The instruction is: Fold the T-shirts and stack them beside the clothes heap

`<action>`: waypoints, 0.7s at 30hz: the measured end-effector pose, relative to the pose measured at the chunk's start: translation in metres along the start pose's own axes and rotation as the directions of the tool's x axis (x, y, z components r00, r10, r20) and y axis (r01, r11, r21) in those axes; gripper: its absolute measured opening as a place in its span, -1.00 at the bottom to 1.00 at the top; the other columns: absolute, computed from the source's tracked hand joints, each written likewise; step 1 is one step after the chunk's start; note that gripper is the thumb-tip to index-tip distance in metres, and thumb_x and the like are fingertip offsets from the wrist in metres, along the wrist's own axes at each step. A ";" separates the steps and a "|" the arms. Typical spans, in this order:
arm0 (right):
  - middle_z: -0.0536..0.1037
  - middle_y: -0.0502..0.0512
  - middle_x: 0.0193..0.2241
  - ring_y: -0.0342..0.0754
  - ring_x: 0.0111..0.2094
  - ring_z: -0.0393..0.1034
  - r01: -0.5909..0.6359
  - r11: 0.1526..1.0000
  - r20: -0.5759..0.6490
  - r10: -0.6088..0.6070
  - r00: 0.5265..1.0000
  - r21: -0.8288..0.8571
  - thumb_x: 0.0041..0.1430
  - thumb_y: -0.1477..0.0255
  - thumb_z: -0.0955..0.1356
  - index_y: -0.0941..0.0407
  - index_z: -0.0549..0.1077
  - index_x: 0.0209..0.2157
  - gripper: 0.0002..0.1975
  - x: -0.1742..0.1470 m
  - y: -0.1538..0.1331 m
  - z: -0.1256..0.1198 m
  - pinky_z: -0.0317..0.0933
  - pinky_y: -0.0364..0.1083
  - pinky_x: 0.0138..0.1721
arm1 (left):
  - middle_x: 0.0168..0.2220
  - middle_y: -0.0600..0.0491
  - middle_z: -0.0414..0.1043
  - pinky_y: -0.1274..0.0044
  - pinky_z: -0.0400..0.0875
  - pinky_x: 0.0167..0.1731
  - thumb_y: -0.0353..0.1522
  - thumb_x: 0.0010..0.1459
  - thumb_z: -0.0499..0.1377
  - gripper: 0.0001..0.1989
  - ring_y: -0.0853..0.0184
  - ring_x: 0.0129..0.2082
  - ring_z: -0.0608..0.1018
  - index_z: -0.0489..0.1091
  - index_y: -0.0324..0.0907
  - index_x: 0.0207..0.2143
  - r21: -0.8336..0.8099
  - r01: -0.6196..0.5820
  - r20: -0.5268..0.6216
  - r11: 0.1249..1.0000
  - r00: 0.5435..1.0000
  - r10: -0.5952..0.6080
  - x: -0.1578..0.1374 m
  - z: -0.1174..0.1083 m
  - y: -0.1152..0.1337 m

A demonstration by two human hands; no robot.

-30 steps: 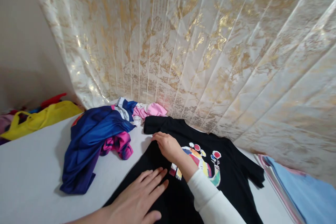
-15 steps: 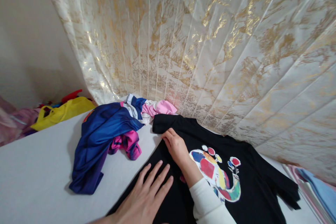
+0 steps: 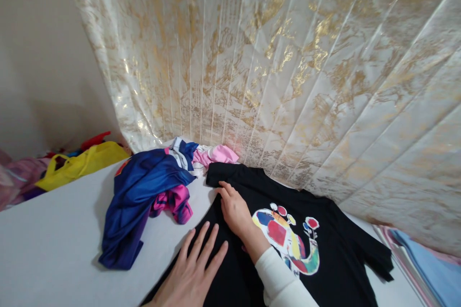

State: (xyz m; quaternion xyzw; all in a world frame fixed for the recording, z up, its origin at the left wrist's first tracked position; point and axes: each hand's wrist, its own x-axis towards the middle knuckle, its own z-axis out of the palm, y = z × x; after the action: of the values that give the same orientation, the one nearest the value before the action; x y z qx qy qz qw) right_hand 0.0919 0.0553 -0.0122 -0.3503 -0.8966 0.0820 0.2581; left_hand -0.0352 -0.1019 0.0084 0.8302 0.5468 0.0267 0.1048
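Observation:
A black T-shirt [image 3: 324,230] with a colourful printed figure [image 3: 281,235] lies spread out on a white surface, its neckline toward the curtain. My left hand [image 3: 190,268] rests flat on the side of the shirt near its left edge, fingers spread. Further up, my right hand [image 3: 236,211], in a white sleeve, touches the shirt just below the sleeve at the left. Its fingertips lie at the fabric edge, slightly apart; the thumb is hidden.
A crumpled blue and pink garment [image 3: 144,201] lies left of the shirt, with pink and white clothes [image 3: 216,154] behind it. Folded clothes [image 3: 421,259] are stacked at right. Yellow cloth [image 3: 82,163] sits beyond the far-left edge. A gold-patterned curtain [image 3: 234,57] hangs behind.
My right hand's fingers have straightened and loosened at the shirt's edge. My left hand stays flat on the shirt. The view has shifted slightly.

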 end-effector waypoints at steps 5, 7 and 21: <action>0.11 0.25 0.30 0.14 0.15 0.26 -0.028 0.999 0.094 0.030 0.995 -0.023 0.13 0.63 0.20 0.13 0.28 0.12 -0.50 -0.040 -0.006 -0.029 0.24 0.16 0.07 | 0.34 -0.22 -0.26 -0.05 -0.05 0.17 -0.18 0.15 0.21 -0.22 -0.16 0.31 -0.10 -0.07 -0.04 0.33 0.049 0.023 -0.059 0.999 0.998 -0.020 -0.015 0.009 -0.001; 0.11 0.24 0.30 0.15 0.16 0.24 -0.068 0.998 0.073 0.069 0.995 -0.019 0.13 0.61 0.20 0.11 0.28 0.13 -0.49 -0.067 -0.001 -0.049 0.24 0.16 0.08 | 0.34 -0.20 -0.24 -0.01 -0.01 0.17 -0.20 0.14 0.23 -0.21 -0.15 0.31 -0.06 -0.08 -0.03 0.33 0.055 0.007 -0.127 0.998 0.992 0.000 -0.025 0.015 -0.004; 0.52 0.10 -0.62 0.03 -0.54 0.42 -0.852 0.523 -0.028 0.852 0.522 0.017 -0.07 0.04 0.21 0.08 0.51 -0.56 -0.56 -0.276 0.121 -0.214 0.26 -0.07 -0.50 | 0.19 -0.01 0.29 0.46 0.28 -0.01 -0.34 0.39 -0.05 -0.69 0.29 0.18 0.33 0.36 -0.18 0.07 0.199 -0.736 -0.242 0.647 0.602 0.761 0.058 0.020 0.121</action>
State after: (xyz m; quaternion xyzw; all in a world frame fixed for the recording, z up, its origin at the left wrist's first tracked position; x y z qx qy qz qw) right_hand 0.4455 -0.0479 0.0188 -0.7447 -0.6069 0.1925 0.2001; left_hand 0.1007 -0.0976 0.0092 0.9713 0.1587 0.1737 -0.0343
